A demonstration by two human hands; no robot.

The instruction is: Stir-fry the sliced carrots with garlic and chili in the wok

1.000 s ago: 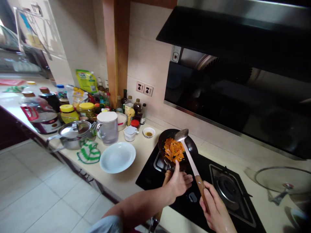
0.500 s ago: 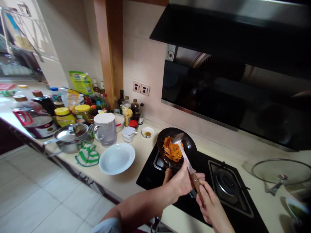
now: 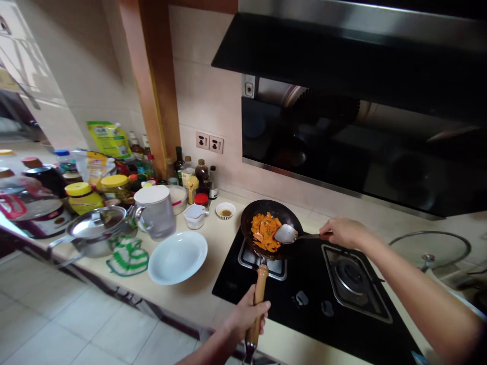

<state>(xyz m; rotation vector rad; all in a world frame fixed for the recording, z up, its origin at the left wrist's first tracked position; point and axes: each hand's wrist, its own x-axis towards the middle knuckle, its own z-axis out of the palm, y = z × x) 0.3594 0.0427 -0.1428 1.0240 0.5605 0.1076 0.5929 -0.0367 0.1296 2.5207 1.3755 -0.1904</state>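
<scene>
A black wok (image 3: 283, 210) with orange carrot slices (image 3: 263, 232) sits on the left burner of a black gas hob (image 3: 304, 284). My left hand (image 3: 245, 318) is closed round the wok's long wooden handle (image 3: 259, 284) near its lower end. My right hand (image 3: 342, 231) reaches in from the right and grips the handle of a metal spatula (image 3: 286, 233), whose blade rests in the wok beside the carrots.
An empty white plate (image 3: 177, 257) lies on the counter left of the hob. Behind it stand a grey jug (image 3: 154, 211), a lidded steel pot (image 3: 97, 229), jars, bottles and small dishes. A glass lid (image 3: 429, 248) lies at the right. The range hood (image 3: 342, 56) hangs overhead.
My left hand slid down the wok handle toward its end. My right hand swung out to the right of the wok, bringing the spatula in sideways with its blade low in the pan.
</scene>
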